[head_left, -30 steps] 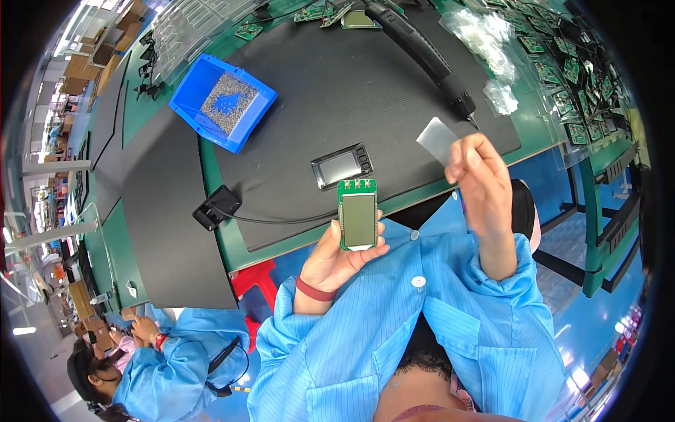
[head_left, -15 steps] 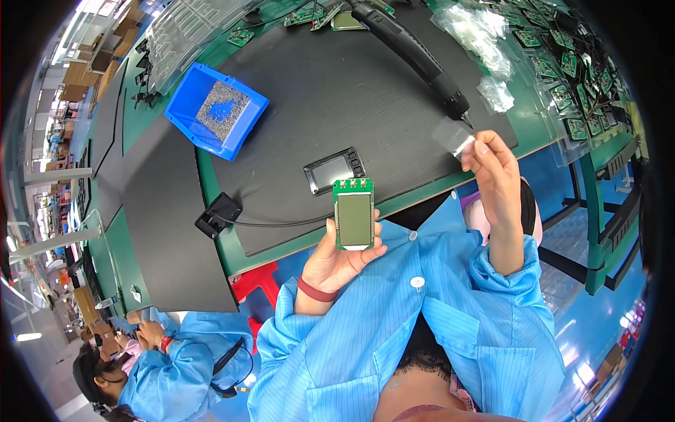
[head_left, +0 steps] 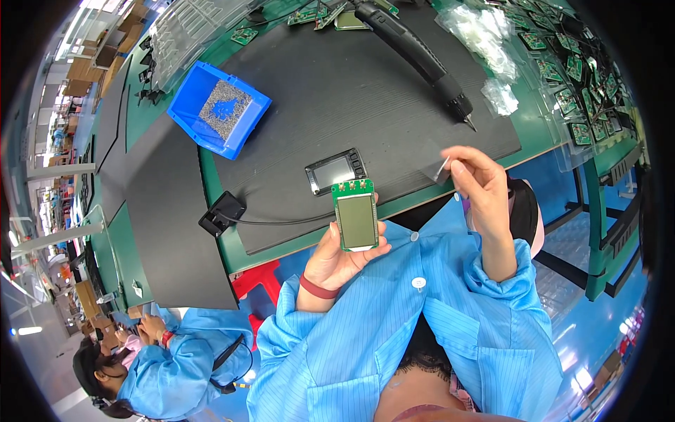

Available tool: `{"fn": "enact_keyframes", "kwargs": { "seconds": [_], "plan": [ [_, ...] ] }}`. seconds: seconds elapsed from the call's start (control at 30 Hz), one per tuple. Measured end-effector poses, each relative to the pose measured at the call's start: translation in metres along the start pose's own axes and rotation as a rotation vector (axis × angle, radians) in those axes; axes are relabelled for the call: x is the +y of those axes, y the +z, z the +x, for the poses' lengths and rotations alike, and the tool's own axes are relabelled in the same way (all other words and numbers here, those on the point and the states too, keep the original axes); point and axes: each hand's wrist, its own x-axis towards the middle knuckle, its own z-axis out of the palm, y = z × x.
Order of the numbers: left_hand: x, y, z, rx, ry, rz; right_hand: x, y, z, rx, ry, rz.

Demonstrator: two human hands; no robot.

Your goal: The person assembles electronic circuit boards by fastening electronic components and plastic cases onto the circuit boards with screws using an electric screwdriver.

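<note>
My left hand [head_left: 337, 257] holds a green circuit board with a display [head_left: 358, 218] upright by its lower edges, screen facing up at me. To its right, my right hand [head_left: 481, 186] pinches a thin clear plastic film [head_left: 437, 169] between thumb and fingertips, above the mat's near edge. Just behind the board, a black rectangular device housing with a window and buttons [head_left: 336, 171] lies on the black mat [head_left: 295, 105]. A cable runs from a small black part [head_left: 222, 214] on the left towards my left hand; its other end is hidden there.
A blue bin [head_left: 242, 133] of small screws stands at the back left. A black electric screwdriver [head_left: 422, 60] lies across the back right. Clear film pieces [head_left: 485, 42] and many circuit boards [head_left: 580, 91] cover the right side. Another person [head_left: 183, 359] sits at lower left.
My right hand has moved left and slightly down, carrying the clear film nearer to the board. My left hand and the board have stayed almost in place.
</note>
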Motion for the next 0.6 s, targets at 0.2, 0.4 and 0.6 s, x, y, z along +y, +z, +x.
{"fn": "enact_keyframes", "kwargs": {
  "seconds": [0.2,0.4,0.6],
  "plan": [
    [0.001,0.000,0.006,-0.027,0.063,0.130,-0.002,0.007,-0.006,-0.094,-0.010,0.086],
    [0.003,0.007,0.012,-0.036,0.128,0.206,-0.011,0.029,-0.012,-0.111,-0.274,-0.005],
    [0.002,0.013,0.017,-0.025,0.155,0.272,-0.018,0.045,-0.011,-0.174,-0.677,-0.308]
  ]
}}
